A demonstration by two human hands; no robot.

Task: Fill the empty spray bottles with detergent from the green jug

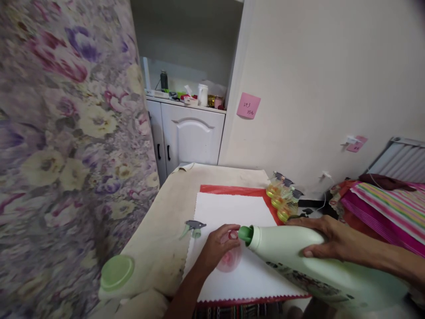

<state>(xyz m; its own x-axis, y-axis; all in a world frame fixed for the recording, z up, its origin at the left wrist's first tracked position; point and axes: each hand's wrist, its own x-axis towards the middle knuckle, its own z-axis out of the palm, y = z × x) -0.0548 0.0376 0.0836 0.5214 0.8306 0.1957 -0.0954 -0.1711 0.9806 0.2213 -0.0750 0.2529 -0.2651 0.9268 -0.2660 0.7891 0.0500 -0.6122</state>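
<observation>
My left hand (217, 246) is closed around the neck of a clear pink spray bottle (229, 261), which stands without its top on a white sheet (232, 206). My right hand (327, 237) grips a large pale green detergent jug (282, 243), tilted nearly flat with its green spout close to the pink bottle's mouth. I cannot make out any liquid between the two. A spray trigger head (194, 227), grey and green, lies on the sheet's left edge. Near the table's left front corner rests a round green cap (117, 271).
Several spray bottles with yellow liquid (282, 208) stand along the table's right edge. A red sheet (232, 189) shows under the white one. Beyond the table is a white cabinet (195, 133); a floral curtain (76, 155) hangs at left, and folded bedding (381, 208) lies at right.
</observation>
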